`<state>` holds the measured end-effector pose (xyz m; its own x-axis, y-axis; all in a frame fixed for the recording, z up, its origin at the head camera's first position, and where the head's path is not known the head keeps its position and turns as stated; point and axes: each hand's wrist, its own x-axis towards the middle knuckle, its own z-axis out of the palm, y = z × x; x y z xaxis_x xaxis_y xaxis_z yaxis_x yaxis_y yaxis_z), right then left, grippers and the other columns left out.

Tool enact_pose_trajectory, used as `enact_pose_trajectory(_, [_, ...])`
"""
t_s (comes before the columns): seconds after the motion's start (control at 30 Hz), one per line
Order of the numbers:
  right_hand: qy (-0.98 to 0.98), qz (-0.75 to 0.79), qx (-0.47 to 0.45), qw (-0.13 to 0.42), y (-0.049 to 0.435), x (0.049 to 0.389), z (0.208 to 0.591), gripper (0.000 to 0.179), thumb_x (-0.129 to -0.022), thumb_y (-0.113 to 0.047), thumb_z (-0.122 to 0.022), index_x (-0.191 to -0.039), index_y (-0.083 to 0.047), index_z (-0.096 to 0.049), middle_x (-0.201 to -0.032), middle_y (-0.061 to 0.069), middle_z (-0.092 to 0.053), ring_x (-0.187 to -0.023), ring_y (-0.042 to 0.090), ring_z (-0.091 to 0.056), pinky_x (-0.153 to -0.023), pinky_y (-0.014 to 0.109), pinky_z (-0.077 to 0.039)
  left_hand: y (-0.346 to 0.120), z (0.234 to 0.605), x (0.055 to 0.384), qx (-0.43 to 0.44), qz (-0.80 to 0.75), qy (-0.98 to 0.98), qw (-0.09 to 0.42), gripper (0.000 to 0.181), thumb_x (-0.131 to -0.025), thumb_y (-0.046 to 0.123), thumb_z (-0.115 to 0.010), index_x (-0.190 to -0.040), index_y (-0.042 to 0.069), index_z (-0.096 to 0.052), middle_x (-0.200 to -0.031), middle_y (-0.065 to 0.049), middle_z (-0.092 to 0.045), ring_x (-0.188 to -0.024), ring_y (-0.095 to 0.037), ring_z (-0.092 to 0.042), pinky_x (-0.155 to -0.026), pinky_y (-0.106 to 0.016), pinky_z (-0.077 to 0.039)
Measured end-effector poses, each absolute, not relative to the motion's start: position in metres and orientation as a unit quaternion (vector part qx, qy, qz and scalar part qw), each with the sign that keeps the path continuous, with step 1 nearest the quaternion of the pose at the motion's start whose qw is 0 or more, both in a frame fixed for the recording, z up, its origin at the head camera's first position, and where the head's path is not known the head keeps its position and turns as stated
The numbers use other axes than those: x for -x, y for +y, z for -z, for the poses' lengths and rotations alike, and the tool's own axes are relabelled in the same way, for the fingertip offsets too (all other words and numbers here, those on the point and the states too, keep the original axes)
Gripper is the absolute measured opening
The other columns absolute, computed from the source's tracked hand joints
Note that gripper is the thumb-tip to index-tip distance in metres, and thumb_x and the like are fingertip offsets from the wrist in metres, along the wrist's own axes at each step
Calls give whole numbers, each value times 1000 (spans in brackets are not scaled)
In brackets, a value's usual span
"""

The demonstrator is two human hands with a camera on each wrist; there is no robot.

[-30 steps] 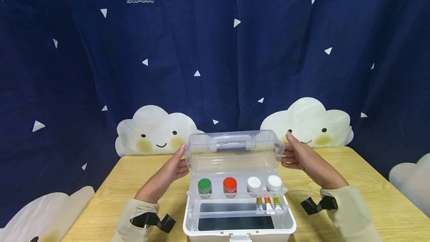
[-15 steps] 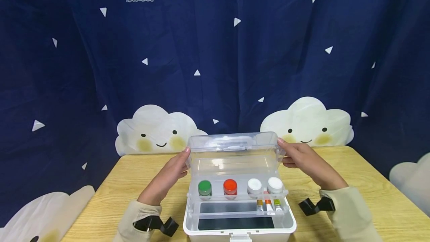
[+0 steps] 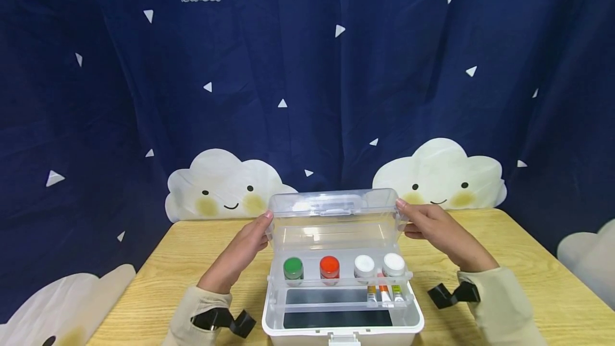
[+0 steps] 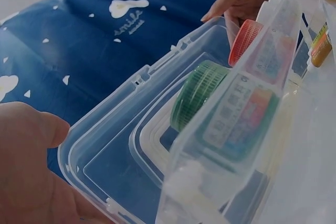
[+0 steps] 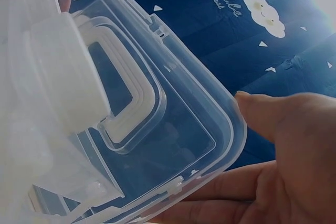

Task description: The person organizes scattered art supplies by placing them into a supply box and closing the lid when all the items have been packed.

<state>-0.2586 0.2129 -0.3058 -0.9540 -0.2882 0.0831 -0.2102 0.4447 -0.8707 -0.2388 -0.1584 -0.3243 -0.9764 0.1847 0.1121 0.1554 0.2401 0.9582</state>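
A white storage box [image 3: 298, 337] stands with its clear plastic lid [image 3: 300, 204] raised. My left hand [image 3: 246, 244] holds the lid's left side, thumb [image 4: 55, 129] at the rim and fingers behind the wall. On the opposite side my right hand [image 3: 432, 224] grips the lid likewise, its thumb [image 5: 257, 109] at the corner and fingers under the side. A clear raised tray [image 3: 348, 281] carries a green-capped jar [image 3: 293, 267], a red-capped jar [image 3: 329, 266] and two white-capped jars [image 3: 363, 265]. Several paint tubes [image 3: 385, 295] lie in a lower tray [image 3: 326, 307].
The box rests on a wood-grain table [image 3: 158, 282]. Behind it hangs a dark blue curtain [image 3: 312, 68] printed with clouds and triangles. A white latch [image 3: 344, 339] sits on the box front. The lid has a handle [image 5: 136, 93].
Both hands have closed in on the lid's sides, thumbs coming onto its rim, and the lid has tipped slightly forward. Little differs over the last half second.
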Motion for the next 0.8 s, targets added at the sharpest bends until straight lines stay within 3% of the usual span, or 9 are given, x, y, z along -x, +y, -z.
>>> enact_pose_trajectory(0.63, [859, 485, 163, 13, 214, 260, 308, 62, -101, -50, -37, -129, 2, -58, -133, 20, -56, -120, 39, -54, -98, 50, -44, -158, 327, 240, -123, -610, 783, -3, 64, -103, 46, -33, -145, -2, -36, -147, -23, -39, -132, -42, -38, -109, -57, -27])
enact_pose_trajectory(0.8, [858, 485, 166, 3, 215, 262, 310, 61, -102, -48, -38, -129, 3, -58, -131, 21, -57, -121, 38, -53, -98, 50, -43, -158, 330, 242, -135, -612, 780, -8, 63, -103, 44, -33, -147, -1, -32, -150, -22, -34, -134, -42, -36, -109, -57, -25])
